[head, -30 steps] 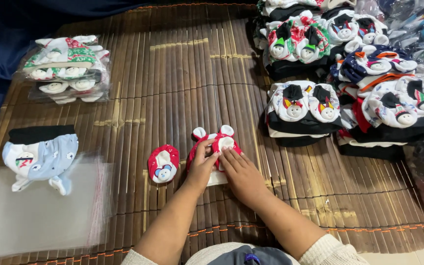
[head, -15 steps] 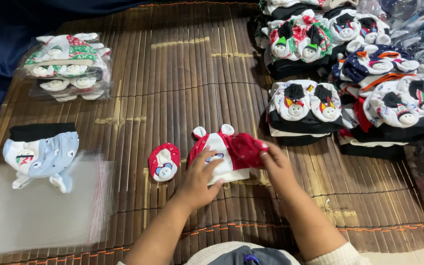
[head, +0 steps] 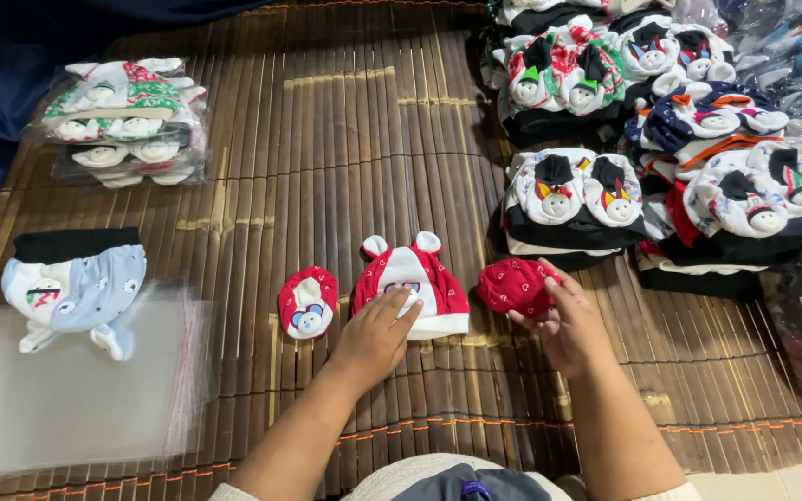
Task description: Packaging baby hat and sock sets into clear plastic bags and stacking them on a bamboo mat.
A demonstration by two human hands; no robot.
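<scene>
At the far left of the brown slatted bamboo mat (head: 345, 139) lies a stack of clear plastic bags (head: 67, 399) with one pale blue baby garment with a black band (head: 71, 283) resting on its upper edge; behind it sits one clear packet of folded white, green and red baby clothes (head: 127, 116). A wide strip of bare mat runs up the middle, open right to the far edge. Near the front edge come three red pieces in a row, close but apart: a small red bootie with a white animal face (head: 306, 301), then a red and white knit baby hat with two small ears (head: 410, 283), lying flat with its ears toward the far side and its white brim toward the person, long axis running away from them. The left hand (head: 375, 336) rests open, fingers flat on the hat's brim. Just right, the right hand (head: 563, 320) is closed round a second red bootie (head: 515, 285), lifted slightly off the mat. Along the right edge, stacks of snowman-faced baby sets (head: 661, 158) crowd the mat, too overlapped to count.
</scene>
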